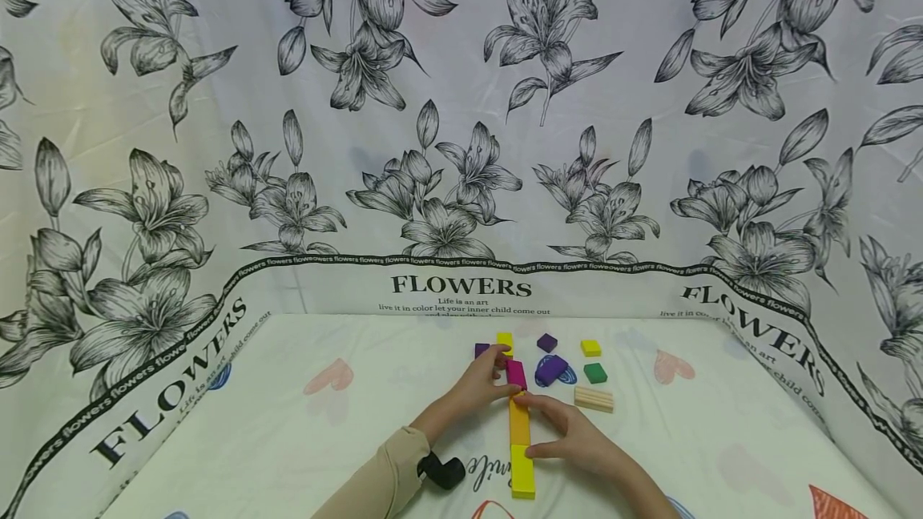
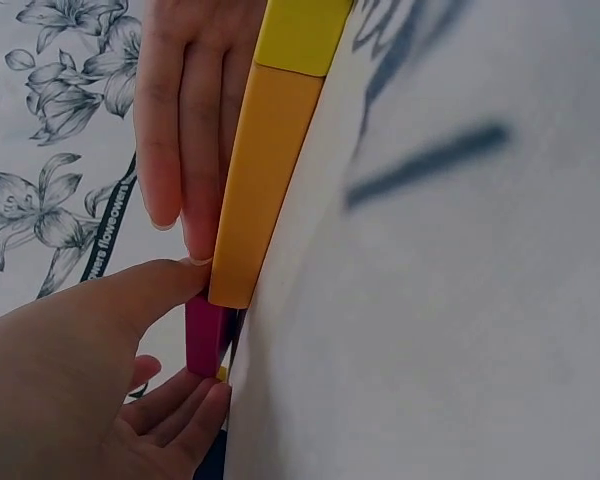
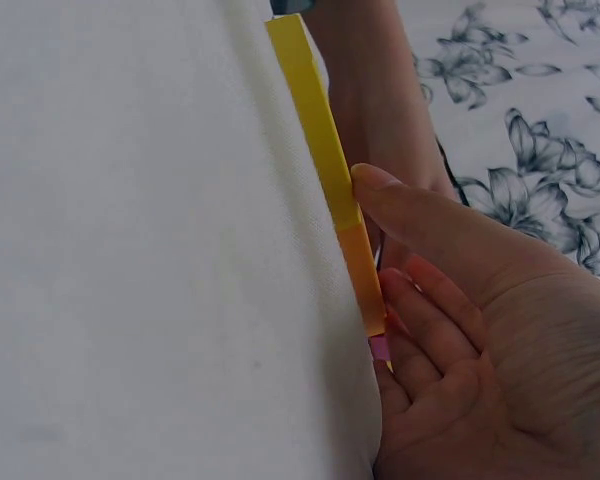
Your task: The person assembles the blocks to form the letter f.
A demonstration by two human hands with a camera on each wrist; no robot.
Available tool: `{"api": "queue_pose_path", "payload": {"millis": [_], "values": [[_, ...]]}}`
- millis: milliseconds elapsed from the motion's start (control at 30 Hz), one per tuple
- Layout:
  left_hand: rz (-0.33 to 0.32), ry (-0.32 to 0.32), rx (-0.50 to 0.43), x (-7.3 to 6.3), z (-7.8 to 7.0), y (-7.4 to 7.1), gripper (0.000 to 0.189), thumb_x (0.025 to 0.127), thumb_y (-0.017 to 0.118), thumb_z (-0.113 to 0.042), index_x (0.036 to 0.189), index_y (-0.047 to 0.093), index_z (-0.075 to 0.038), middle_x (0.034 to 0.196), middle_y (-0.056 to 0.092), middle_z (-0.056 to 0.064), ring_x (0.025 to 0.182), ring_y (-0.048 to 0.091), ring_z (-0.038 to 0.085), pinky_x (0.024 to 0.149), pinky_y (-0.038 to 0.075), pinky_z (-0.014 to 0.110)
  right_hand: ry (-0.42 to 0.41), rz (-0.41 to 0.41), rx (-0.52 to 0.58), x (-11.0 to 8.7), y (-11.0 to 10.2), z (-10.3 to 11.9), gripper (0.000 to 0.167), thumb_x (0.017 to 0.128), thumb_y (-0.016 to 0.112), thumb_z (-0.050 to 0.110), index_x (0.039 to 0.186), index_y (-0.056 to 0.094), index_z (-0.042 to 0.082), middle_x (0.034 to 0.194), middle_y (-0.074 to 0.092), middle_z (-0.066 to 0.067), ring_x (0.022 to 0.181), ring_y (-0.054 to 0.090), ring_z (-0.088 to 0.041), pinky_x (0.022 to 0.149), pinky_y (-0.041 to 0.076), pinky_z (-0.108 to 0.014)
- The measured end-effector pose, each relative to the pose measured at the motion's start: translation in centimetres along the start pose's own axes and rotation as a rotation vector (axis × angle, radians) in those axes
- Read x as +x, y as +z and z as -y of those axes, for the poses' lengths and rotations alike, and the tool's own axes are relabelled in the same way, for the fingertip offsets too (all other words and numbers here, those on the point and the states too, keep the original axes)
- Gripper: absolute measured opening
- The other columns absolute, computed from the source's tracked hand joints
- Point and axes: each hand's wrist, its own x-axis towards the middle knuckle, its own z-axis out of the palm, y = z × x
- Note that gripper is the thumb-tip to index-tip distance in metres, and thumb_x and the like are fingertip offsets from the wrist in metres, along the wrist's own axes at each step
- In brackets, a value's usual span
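Observation:
A magenta block (image 1: 516, 376), an orange block (image 1: 519, 425) and a yellow block (image 1: 522, 474) lie end to end in a straight row on the cloth. My left hand (image 1: 472, 388) pinches the magenta block lengthwise, thumb at its near end and fingers around its far end. On the row's right side is my right hand (image 1: 580, 437), its thumb tip touching the yellow block (image 3: 325, 140) close to the orange joint. The right fingers extend fairly straight along the orange block (image 2: 265, 180), fingertips by its far end, close to the left thumb.
Beyond the left hand lie a purple block (image 1: 481, 351) and a small yellow block (image 1: 505, 339). To the right are two more purple blocks, one being the larger purple block (image 1: 551, 370), a yellow block (image 1: 590, 348), a green block (image 1: 594, 373) and natural wood sticks (image 1: 594, 399).

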Motion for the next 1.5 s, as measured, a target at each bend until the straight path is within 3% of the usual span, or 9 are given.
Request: {"api": "queue_pose_path", "payload": {"millis": [467, 1100, 1267, 1367, 1500], "values": [[0.072, -0.032, 0.022, 0.0, -0.1, -0.6, 0.066, 0.086, 0.074, -0.027, 0.141, 0.041, -0.013, 0.131, 0.059, 0.008, 0.110, 0.058, 0.020, 0.101, 0.053, 0.038, 0.006, 0.001, 0.012, 0.1, 0.0, -0.1, 0.074, 0.076, 0.082, 0.031, 0.142, 0.050, 0.024, 0.153, 0.044, 0.002, 0.149, 0.024, -0.033, 0.120, 0.020, -0.059], [0.079, -0.019, 0.038, -0.2, -0.1, -0.8, 0.061, 0.089, 0.072, -0.025, 0.141, 0.043, -0.013, 0.134, 0.059, 0.007, 0.115, 0.059, 0.022, 0.103, 0.052, 0.039, -0.013, 0.007, 0.010, 0.1, 0.0, 0.0, 0.072, 0.078, 0.081, 0.030, 0.142, 0.050, 0.024, 0.152, 0.046, 0.002, 0.149, 0.025, -0.033, 0.120, 0.020, -0.059], [0.035, 0.029, 0.030, -0.2, -0.2, -1.1, 0.062, 0.086, 0.075, -0.021, 0.140, 0.045, -0.012, 0.131, 0.061, 0.007, 0.115, 0.060, 0.023, 0.101, 0.054, 0.038, -0.010, 0.006, 0.008, 0.0, -0.1, 0.1, 0.073, 0.077, 0.081, 0.030, 0.142, 0.050, 0.024, 0.152, 0.046, 0.003, 0.149, 0.025, -0.033, 0.120, 0.021, -0.059], [-0.029, 0.075, 0.042, -0.3, 0.0, -1.3, 0.059, 0.086, 0.075, -0.021, 0.138, 0.048, -0.012, 0.127, 0.063, 0.005, 0.111, 0.060, 0.022, 0.098, 0.054, 0.036, -0.011, 0.009, 0.012, 0.0, -0.1, 0.1, 0.073, 0.077, 0.081, 0.030, 0.143, 0.049, 0.024, 0.152, 0.046, 0.003, 0.149, 0.025, -0.033, 0.120, 0.020, -0.059], [-0.126, 0.112, 0.068, -0.2, 0.3, -1.7, 0.054, 0.088, 0.073, -0.021, 0.136, 0.050, -0.014, 0.128, 0.060, 0.005, 0.116, 0.057, 0.022, 0.104, 0.051, 0.039, -0.009, 0.010, 0.015, 0.0, -0.1, 0.0, 0.072, 0.078, 0.080, 0.030, 0.143, 0.049, 0.025, 0.152, 0.046, 0.003, 0.149, 0.025, -0.033, 0.120, 0.020, -0.059]]}}
